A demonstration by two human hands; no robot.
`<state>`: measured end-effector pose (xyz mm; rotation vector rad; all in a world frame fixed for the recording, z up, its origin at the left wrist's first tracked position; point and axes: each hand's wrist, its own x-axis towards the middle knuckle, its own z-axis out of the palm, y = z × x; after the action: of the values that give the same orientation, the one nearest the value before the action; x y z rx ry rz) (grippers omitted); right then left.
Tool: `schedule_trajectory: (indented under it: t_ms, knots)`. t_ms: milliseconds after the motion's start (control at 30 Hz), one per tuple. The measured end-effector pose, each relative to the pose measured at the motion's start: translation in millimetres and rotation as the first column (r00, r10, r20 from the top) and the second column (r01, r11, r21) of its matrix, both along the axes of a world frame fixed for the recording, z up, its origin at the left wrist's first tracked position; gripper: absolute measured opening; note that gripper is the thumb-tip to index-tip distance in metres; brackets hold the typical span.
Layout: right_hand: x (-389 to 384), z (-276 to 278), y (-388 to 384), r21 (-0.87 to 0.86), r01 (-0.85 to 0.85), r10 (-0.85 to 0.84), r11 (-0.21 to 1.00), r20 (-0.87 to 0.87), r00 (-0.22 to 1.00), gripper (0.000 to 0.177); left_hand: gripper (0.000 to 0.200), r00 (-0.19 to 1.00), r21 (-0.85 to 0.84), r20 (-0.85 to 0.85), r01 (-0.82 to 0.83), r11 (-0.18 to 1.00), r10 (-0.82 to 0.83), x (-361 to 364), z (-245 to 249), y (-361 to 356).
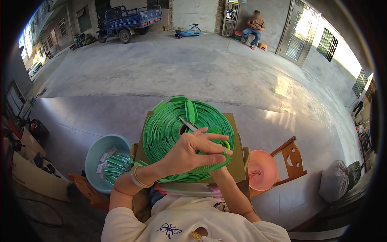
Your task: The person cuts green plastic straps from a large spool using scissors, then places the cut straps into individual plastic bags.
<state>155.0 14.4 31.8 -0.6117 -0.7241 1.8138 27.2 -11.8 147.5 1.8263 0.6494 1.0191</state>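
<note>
My left hand [193, 149], with bangles at its wrist, reaches over a large coil of green plastic strip [165, 133]. Its thumb and index finger pinch a loose, textured piece of green strip [209, 166], while the other fingers are spread. Scissors [188, 124] point up and left over the coil's centre, and a yellow handle loop shows by the left fingertips. Behind the left hand and the strip, my right hand [221, 168] is largely hidden, closed at the scissors' handle end. A cardboard box [238, 161] carries the coil in front of my body.
A blue basin [92, 155] at left holds green strip bundles with white tags. To the right, a pink basin [264, 161] stands beside a wooden chair [292, 159]. Grey sacks [334, 179] lie farther right. Across the yard are a blue three-wheeled truck [129, 20] and a seated person [254, 28].
</note>
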Motion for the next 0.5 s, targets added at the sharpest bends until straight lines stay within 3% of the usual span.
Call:
schedule_trajectory:
  t_ms: [100, 167, 267, 367, 467, 500]
  knots:
    - [2.6, -8.6, 0.3, 0.033, -0.049, 0.052, 0.998, -0.099, 0.994, 0.033, 0.014, 0.963, 0.094, -0.074, -0.252, 0.963, 0.259, 11.4, -23.5, 16.6]
    - [5.9, -22.5, 4.9, 0.008, -0.106, 0.106, 0.994, -0.188, 0.976, 0.045, 0.015, 0.961, 0.039, -0.006, -0.277, 0.960, 0.277, 13.2, -39.4, 28.1]
    - [-0.3, 4.4, -7.4, -0.132, -0.052, 0.023, 0.990, -0.212, 0.977, 0.056, 0.016, 0.957, -0.016, 0.041, -0.286, 0.958, 0.287, 12.8, -49.3, 33.0]
    - [-0.4, 12.0, -8.4, -0.048, -0.110, 0.092, 0.993, -0.284, 0.955, 0.068, 0.017, 0.958, -0.090, 0.087, -0.266, 0.960, 0.273, 8.9, -52.3, 34.4]
    - [-1.5, 20.0, -14.6, -0.042, -0.115, 0.103, 0.993, -0.212, 0.972, 0.081, 0.018, 0.940, -0.135, 0.112, -0.306, 0.943, 0.321, 8.3, -58.3, 35.3]
    - [-1.2, 19.5, -15.6, -0.032, -0.119, 0.111, 0.992, -0.200, 0.973, 0.076, 0.018, 0.931, -0.141, 0.115, -0.330, 0.933, 0.347, 8.7, -60.7, 35.6]
